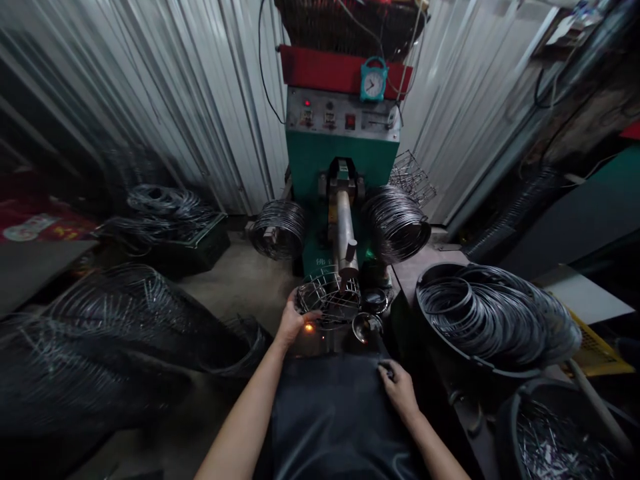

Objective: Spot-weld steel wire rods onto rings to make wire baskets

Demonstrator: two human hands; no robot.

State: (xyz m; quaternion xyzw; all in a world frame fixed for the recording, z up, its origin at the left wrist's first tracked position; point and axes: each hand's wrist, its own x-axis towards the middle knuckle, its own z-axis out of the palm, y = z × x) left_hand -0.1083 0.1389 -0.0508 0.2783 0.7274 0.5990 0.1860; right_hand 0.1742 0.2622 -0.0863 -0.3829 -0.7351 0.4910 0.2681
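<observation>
With fingers closed on its left rim, my left hand [291, 322] holds a round wire basket [320, 293] made of thin metal wires. The basket sits around the lower tip of the spot welder's arm [345, 230], a thick metal cylinder reaching toward me from a green machine [313, 157]. An orange glow shows beside my left fingers. My right hand [399, 387] rests at the right edge of a black apron [325, 400], its fingers curled together. Whatever lies in those fingers is too dark and small to name. A small round metal cup [367, 328] stands right of the basket.
Coils of wire rings [277, 230] hang left of the welder arm, and more rings [397, 223] hang right. A black tub [430, 333] of wire rings stands at right, above a bucket [510, 427] of short metal pieces. Wire mesh rolls [135, 320] lie at left.
</observation>
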